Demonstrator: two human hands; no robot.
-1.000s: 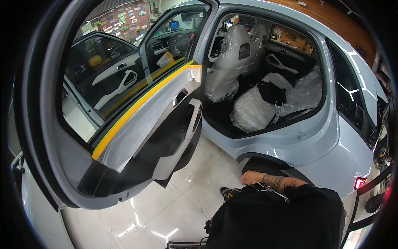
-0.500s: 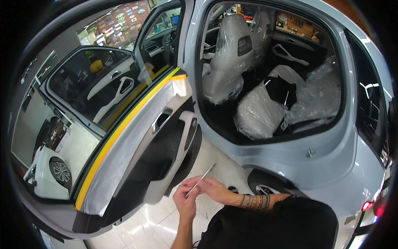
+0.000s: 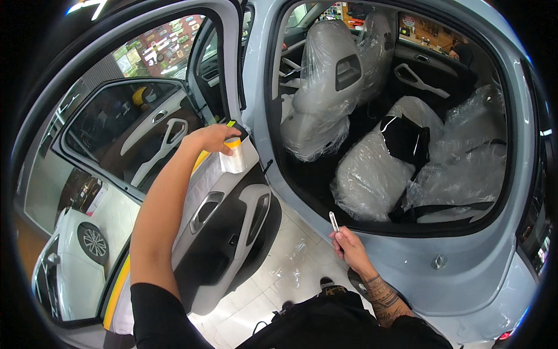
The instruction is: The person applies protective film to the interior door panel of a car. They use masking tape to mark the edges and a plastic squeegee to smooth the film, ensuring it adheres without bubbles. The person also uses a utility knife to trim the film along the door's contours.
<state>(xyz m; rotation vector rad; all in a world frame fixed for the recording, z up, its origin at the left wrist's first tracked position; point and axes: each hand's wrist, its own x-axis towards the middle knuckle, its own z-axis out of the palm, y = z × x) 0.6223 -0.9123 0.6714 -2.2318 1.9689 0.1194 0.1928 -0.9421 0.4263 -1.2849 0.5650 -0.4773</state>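
My left hand (image 3: 214, 140) reaches to the upper rear corner of the open car door. Its fingers close round the yellow-taped end of a rolled strip of white masking film (image 3: 233, 163). The roll hangs over the door trim. Beneath my forearm, the yellow tape (image 3: 118, 291) and film run along the window sill, partly hidden by my arm. My right hand (image 3: 351, 250) is raised beside the door opening, holding a slim silver tool that looks like a cutter knife (image 3: 333, 220), its upper end pointing up.
The grey door panel (image 3: 200, 270) with its pull handle stands at my left. Ahead, the light-blue car body (image 3: 401, 256) frames seats (image 3: 372, 166) wrapped in clear plastic. Another open door (image 3: 152, 125) and a white car (image 3: 72, 262) appear farther left.
My hands have separated. The left moved up and forward to the film roll at the door's corner; the right moved rightward, keeping the silver tool. The view has shifted slightly.
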